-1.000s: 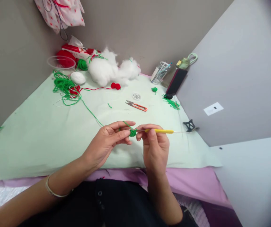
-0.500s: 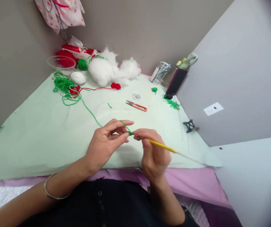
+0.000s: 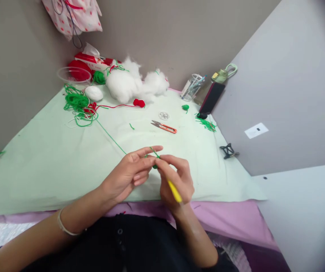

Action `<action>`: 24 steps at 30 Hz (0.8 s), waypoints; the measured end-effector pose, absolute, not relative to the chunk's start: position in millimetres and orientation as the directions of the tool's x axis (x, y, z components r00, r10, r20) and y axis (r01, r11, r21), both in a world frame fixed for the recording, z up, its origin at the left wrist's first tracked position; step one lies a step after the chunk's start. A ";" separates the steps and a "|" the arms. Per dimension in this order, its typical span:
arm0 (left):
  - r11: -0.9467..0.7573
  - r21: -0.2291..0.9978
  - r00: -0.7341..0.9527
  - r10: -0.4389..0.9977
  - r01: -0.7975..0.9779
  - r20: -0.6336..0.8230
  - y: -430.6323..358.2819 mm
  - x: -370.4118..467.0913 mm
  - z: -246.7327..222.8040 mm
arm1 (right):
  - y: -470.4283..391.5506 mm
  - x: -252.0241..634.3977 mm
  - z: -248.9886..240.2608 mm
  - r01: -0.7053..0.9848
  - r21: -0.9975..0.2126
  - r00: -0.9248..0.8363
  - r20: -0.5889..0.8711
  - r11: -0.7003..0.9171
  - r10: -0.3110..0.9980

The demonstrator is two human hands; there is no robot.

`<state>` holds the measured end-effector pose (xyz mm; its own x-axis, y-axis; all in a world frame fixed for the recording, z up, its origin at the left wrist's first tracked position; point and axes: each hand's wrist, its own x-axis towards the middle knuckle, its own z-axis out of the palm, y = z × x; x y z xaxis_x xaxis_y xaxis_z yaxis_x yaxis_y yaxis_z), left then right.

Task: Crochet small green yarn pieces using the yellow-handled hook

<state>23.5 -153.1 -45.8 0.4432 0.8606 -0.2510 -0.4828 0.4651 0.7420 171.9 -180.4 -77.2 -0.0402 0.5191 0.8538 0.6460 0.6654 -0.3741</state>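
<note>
Where the green crochet piece [image 3: 155, 166] is held: left grip [image 3: 132, 170] pinched on it, right grip [image 3: 181, 177] closed round the yellow hook [image 3: 174, 191].
Crochet piece: small, mostly hidden from view.
Green yarn [image 3: 111, 136]: over the left index finger [image 3: 142, 152], then back to the tangle [image 3: 77, 101].
Bench [image 3: 66, 162]: front edge passes under the wrists; pale top spreads ahead to the orange snips [image 3: 166, 128].

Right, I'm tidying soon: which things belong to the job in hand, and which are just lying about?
Seemingly in use:
small green piece, at the left hand
yellow-handled tool, in the right hand
green yarn, running to the left hand

Seemingly lying about:
orange-handled snips
white fluff
bottle
tissue box
</note>
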 end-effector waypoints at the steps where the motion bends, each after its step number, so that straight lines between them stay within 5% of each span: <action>1: 0.497 0.712 0.468 0.844 -0.497 -0.262 -150.5 22.1 -46.0 | -180.0 172.5 -74.1 0.568 -0.479 0.017 0.820 0.669 0.572; 4: 0.461 0.710 0.443 0.866 -0.532 -0.231 -145.7 17.7 -46.0 | -179.3 175.0 -62.9 0.234 -0.779 0.216 0.625 0.581 0.750; 8: 0.386 0.776 0.422 0.890 -0.499 -0.171 -146.6 17.1 -44.8 | -177.4 175.3 -57.0 -0.129 -0.878 0.290 0.412 0.462 0.864; 17: 0.307 0.829 0.362 0.922 -0.467 -0.137 -150.9 25.5 -48.5 | -174.8 168.8 -60.8 0.153 -0.847 0.186 0.531 0.509 0.827; 24: 0.513 0.722 0.578 0.793 -0.464 -0.193 -147.7 15.6 -40.9 | -170.1 180.2 -58.2 -0.216 -0.891 0.229 0.351 0.399 0.908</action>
